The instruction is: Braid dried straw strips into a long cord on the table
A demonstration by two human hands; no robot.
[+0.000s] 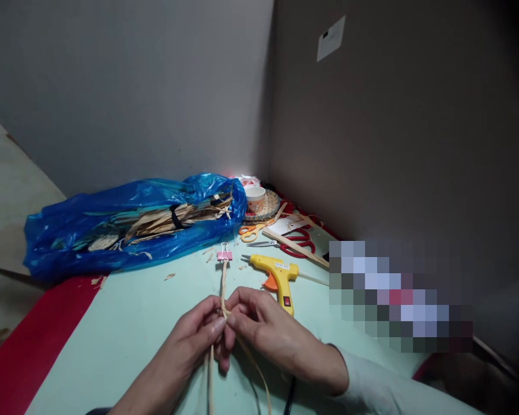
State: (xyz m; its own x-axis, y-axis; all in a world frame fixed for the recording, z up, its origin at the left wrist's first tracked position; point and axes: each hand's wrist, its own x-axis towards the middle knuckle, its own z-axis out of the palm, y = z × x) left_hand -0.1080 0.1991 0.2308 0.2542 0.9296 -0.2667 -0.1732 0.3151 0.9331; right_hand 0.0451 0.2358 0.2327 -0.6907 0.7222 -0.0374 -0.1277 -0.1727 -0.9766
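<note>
Both my hands meet over a pale green table [125,323], pinching thin tan straw strips [223,288]. My left hand [194,340] has its fingers closed on the strips from the left. My right hand [259,328] pinches them from the right, fingertips touching the left hand's. A braided length of the strips runs away from me to a pink binder clip [224,254] lying on the table. Loose strip ends trail back under my hands toward me.
A yellow glue gun [279,275] lies right of the hands. Behind it are orange scissors [253,231], red scissors [300,242], a paper cup [255,199] on a woven mat and a blue plastic bag [112,230] of straw. Walls close off the back and right.
</note>
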